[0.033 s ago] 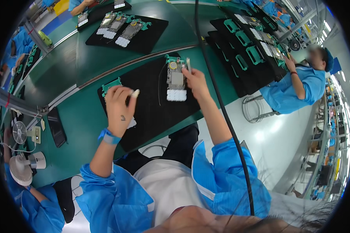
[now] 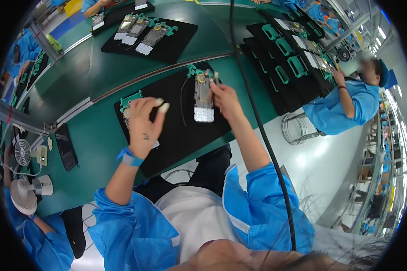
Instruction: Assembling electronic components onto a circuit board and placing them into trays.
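Two circuit boards [image 2: 204, 97] lie on one mat [image 2: 169, 135], left hand [image 2: 144, 124] unclenched, right hand [image 2: 227, 100] of unclear grip.

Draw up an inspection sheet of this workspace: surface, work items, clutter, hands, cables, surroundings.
Surface: green bench, black mat on it.
Work items: board on the mat; second board partly hidden by the left hand.
Clutter: phone and fans at left.
Hands: left open, nothing seen in it; right hand at the board's right edge, grip unclear.
Cables: black cable crossing the view; thin wire beside the board.
Surroundings: co-worker at right.
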### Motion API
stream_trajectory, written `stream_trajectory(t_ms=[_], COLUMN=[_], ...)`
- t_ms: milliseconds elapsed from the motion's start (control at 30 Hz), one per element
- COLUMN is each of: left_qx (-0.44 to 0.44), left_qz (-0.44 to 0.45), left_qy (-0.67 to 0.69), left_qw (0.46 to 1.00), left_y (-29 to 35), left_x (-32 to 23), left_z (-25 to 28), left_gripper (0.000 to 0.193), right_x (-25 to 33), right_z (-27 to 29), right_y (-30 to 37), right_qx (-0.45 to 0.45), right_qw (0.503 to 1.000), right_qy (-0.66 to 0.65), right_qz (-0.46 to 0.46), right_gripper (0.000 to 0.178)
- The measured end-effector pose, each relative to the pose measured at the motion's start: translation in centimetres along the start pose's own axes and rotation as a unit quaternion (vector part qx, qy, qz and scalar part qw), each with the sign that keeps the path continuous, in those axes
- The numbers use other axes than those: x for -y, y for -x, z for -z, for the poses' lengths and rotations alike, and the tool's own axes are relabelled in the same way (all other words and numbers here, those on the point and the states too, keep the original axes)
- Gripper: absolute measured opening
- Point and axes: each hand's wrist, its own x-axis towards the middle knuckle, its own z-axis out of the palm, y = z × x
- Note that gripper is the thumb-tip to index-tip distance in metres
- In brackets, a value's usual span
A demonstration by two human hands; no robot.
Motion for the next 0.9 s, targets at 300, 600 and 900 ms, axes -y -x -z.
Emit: stream_trajectory(t_ms=[300,600,900], left_qx=[-0.055,-0.043,0.097], left_qz=[-0.179,-0.017,-0.061], left_qy=[-0.098,0.106,0.058], left_qw=[0.977,0.993,0.992], left_y=[-1.1,0.0,0.8], left_x=[-2.3,-0.4,0.3], left_z=[-3.4,-2.6,-2.1], left_gripper=[0.038,0.029,0.027], right_x=[-3.1,-1.3,-1.7], right_z=[-3.2,-3.7,-5.5], right_y=[4.1,5.6,7.3], right_qx=[0.217,0.09,-0.038], right_qw=[0.936,0.992,0.855], right_qy=[-0.204,-0.039,0.376], right_qz=[-0.19,-0.083,0.355], right_gripper=[0.028,0.019,0.021])
